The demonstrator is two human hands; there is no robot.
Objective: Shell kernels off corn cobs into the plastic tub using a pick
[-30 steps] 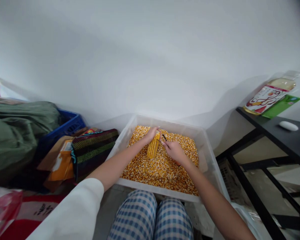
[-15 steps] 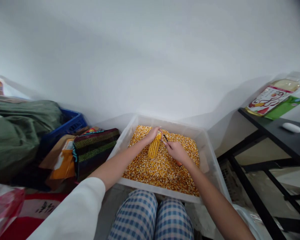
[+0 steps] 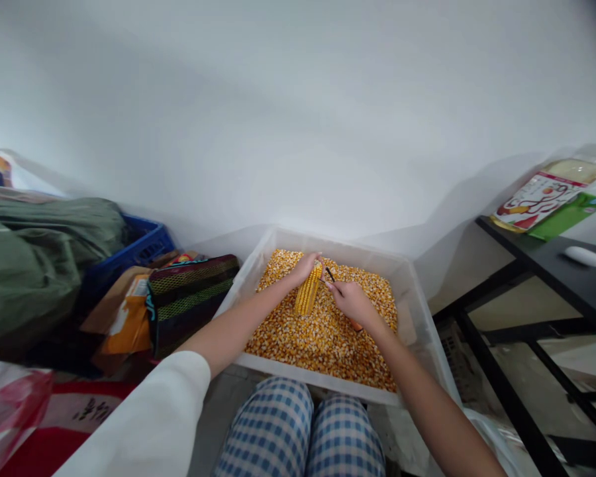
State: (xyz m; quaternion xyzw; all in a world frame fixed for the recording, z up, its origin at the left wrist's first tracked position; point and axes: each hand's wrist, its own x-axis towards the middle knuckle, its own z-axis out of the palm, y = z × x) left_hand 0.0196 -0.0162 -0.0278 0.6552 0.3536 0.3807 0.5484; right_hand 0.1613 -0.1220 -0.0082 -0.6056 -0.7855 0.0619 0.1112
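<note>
My left hand [image 3: 305, 267] clasps the cob [image 3: 306, 296]; my right hand [image 3: 348, 299], closed round the tool [image 3: 357, 326], should (I reckon) work shallowly, angled clear of my left.

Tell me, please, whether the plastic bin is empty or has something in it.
Not empty: loose corn kernels spread widely across the bin, its bare sides showing above them.

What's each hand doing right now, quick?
Left hand: closed, holding the corn cob.
Right hand: closed, holding a dark-tipped tool, exact kind unclear.
</note>
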